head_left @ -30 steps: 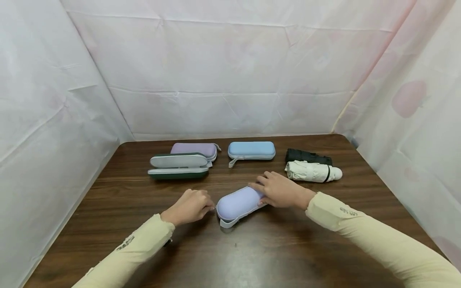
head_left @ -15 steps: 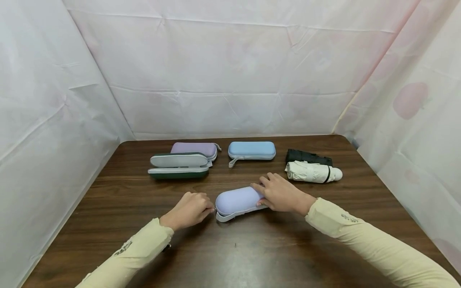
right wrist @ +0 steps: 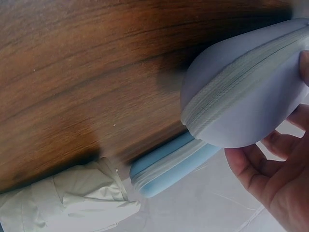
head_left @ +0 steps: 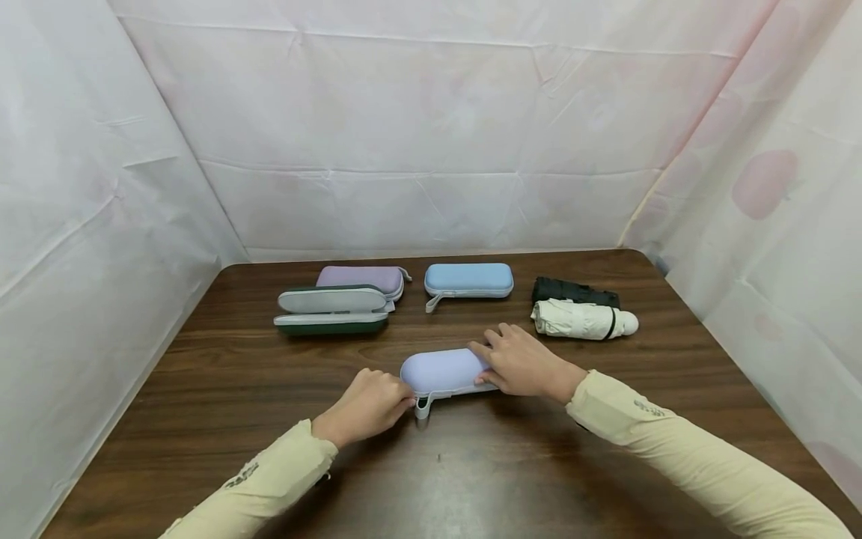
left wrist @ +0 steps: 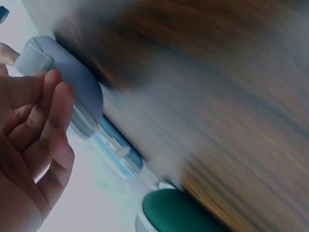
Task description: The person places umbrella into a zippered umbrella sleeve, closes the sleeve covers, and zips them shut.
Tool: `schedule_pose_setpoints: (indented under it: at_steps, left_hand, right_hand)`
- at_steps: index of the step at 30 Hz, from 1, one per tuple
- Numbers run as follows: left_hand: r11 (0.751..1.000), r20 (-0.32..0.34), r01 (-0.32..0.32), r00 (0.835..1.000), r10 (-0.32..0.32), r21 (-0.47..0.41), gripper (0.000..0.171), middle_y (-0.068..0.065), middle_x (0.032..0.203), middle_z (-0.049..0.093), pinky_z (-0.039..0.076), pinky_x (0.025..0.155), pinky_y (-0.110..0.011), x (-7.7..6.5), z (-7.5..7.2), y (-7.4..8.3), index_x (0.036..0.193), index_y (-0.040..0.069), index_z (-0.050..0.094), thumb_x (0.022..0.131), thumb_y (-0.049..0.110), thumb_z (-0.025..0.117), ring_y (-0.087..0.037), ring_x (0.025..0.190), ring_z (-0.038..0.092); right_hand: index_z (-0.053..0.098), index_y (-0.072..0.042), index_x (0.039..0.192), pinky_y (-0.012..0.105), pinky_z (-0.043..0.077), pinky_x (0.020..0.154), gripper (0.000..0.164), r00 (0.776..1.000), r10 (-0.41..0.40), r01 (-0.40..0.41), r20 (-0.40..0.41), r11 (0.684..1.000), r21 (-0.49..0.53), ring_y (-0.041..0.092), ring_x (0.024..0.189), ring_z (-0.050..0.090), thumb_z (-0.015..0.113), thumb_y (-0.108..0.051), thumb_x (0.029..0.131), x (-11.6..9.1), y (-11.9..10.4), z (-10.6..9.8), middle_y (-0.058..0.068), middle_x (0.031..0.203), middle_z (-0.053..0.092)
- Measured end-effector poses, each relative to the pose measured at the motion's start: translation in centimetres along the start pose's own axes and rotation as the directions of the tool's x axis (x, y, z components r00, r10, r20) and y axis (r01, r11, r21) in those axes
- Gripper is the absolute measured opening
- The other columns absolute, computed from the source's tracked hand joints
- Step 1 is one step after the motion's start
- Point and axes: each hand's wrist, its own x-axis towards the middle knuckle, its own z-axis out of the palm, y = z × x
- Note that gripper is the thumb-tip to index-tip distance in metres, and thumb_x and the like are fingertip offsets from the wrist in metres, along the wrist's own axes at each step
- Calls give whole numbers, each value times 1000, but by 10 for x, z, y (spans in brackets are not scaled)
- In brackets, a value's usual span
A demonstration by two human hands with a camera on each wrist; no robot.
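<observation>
A lavender hard zip case lies on the dark wooden table, a grey wrist loop hanging at its left front corner. My right hand grips the case's right end, fingers over the top and thumb at the near side; the right wrist view shows fingertips on the lavender shell. At the left end, my left hand pinches with thumb and index finger at the zip, beside the loop. The zipper pull itself is hidden behind those fingertips.
Behind, to the left, a dark green case stands with its lid raised, in front of a purple case. A light blue case lies at the back middle. Folded white and black umbrellas lie at the right.
The lavender case has turned until it lies nearly straight across the table. My left hand has moved slightly right and toward the front corner; my right hand keeps its hold.
</observation>
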Motion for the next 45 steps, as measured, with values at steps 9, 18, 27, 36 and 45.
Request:
schedule_pose_setpoints:
  at_steps: [9,18,27,36,45]
  left_hand:
    - [998,-53,50,997,-47,48,29,5,52,50,35,38,-32,8,11,16,61,18,54,84,20,72,-17,44,52]
    - [996,81,80,993,-84,47,40,9,48,44,35,39,-30,12,-1,4,53,21,50,82,36,73,-12,43,46]
    - [924,191,306,945,-265,-231,61,-9,92,70,53,68,-34,8,-5,-25,113,-3,64,69,33,85,-17,78,67]
    - [888,155,257,965,-213,-382,60,-13,105,68,52,74,-30,19,3,-20,122,-6,57,73,18,83,-13,87,63]
    - [884,158,256,965,-209,-390,64,-19,110,65,52,76,-31,44,1,-35,126,-11,54,74,13,82,-19,92,64]
  right_hand:
    - [63,-3,118,42,47,72,52,1000,5,-5,-10,1000,0,27,72,54,64,-46,88,0,-2,1,11,88,60]
    - [59,-6,129,41,47,80,62,999,34,-35,31,998,61,25,90,54,64,-51,87,-6,4,0,10,103,61]
    - [52,-3,134,41,47,86,77,987,104,-143,120,911,386,23,107,54,82,-41,73,-39,30,3,9,122,55]
    - [59,-2,125,36,51,81,68,990,134,-136,41,856,498,17,101,60,84,-34,71,-47,38,8,8,116,62]
    - [59,2,124,38,51,81,69,984,172,-172,44,858,484,22,103,61,84,-32,70,-41,58,5,12,118,62]
